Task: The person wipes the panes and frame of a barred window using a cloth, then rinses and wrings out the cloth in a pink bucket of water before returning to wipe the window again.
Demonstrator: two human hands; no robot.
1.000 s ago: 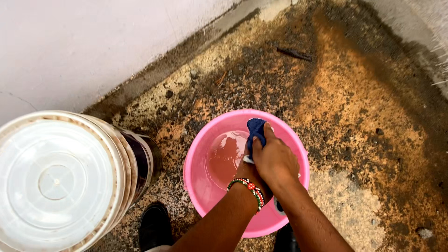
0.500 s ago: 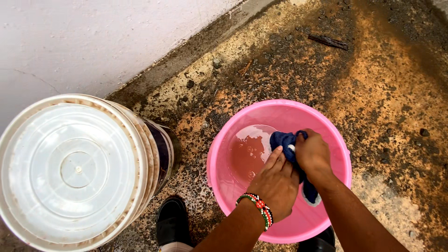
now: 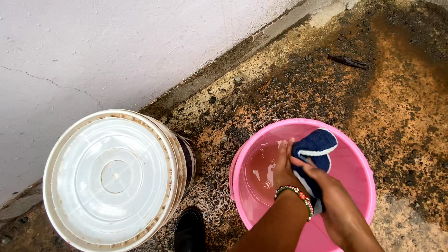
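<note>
Over the pink basin, as seen from the head camera, we held a dark blue cloth with a white edge band in both hands. Our left hand, with a beaded bracelet at the wrist, lay with its fingers extended along the left side of the cloth, touching it; how firmly it gripped we could not tell, since the palm faced away. Our right hand was closed on the lower part of the cloth, its fingers crossing the fabric just below the white band. The upper end of the cloth rose free above both hands, inside the basin's outline, toward its far right part. Shallow, reddish-tinted water lay in the left part of the basin, beside the left hand. To the left of the basin, near it but apart, stood a bucket closed with a white lid. A black shoe showed at the lower edge, between bucket and basin. Both vessels stood on rough, stained ground beside a pale wall; a dark stick lay well apart, beyond the basin.
</note>
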